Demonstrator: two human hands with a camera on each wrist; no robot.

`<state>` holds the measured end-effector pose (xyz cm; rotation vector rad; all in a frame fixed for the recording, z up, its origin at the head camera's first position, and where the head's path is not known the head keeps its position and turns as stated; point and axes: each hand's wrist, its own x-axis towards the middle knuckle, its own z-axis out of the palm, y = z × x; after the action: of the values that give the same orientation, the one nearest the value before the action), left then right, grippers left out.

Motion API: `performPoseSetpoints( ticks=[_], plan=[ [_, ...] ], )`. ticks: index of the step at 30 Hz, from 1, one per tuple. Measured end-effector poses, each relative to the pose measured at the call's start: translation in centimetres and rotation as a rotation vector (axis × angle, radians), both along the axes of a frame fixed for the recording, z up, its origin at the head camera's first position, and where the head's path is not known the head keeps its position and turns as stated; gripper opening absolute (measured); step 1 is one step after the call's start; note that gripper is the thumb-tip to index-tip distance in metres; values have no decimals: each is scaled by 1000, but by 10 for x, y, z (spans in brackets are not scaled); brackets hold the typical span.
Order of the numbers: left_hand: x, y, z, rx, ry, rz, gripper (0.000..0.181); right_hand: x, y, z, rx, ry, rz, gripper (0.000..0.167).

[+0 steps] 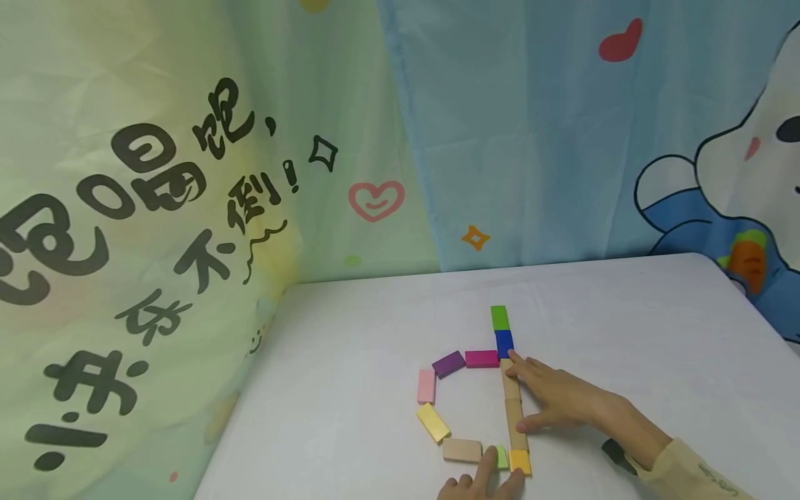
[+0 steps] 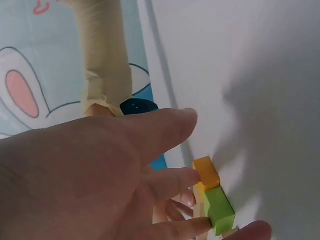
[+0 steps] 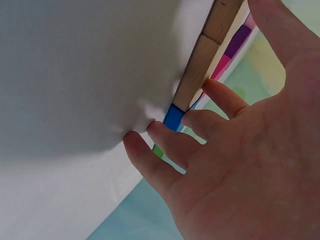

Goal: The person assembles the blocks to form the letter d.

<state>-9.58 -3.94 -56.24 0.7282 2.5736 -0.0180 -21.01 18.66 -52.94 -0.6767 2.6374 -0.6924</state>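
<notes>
Small wooden blocks lie end to end on a white table, shaped like a letter d. The upright column has a green block [image 1: 500, 317], a blue block [image 1: 504, 344], two plain wood blocks [image 1: 516, 423] and an orange block [image 1: 520, 462]. A loop of blocks, including magenta [image 1: 482, 359], purple [image 1: 448, 364], pink [image 1: 426, 386], yellow [image 1: 433, 423] and tan [image 1: 462, 451], joins its left side. With extended fingers, my left hand [image 1: 480, 485] touches the light green block [image 2: 220, 210] and the orange one. Fingers spread, my right hand [image 1: 559, 397] rests along the column's right side.
The white tabletop [image 1: 350, 347] extends around the blocks. Behind it hangs a printed curtain [image 1: 500, 139], with another patterned sheet [image 1: 156, 278] along the left. A dark device [image 1: 617, 455] sits at the right wrist, by the cream sleeve [image 1: 681, 472].
</notes>
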Motion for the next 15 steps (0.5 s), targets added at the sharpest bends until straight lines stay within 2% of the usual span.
performPoseSetpoints(
  ticks=[3, 6, 15],
  plan=[
    [1, -1, 0, 4, 41, -39, 61, 0, 1, 0, -2, 12, 9, 87],
    [1, -2, 1, 5, 47, -47, 61, 0, 1, 0, -1, 15, 9, 88],
    [-4, -3, 6, -10, -12, -34, 59, 0, 1, -1, 0, 11, -7, 88]
  ],
)
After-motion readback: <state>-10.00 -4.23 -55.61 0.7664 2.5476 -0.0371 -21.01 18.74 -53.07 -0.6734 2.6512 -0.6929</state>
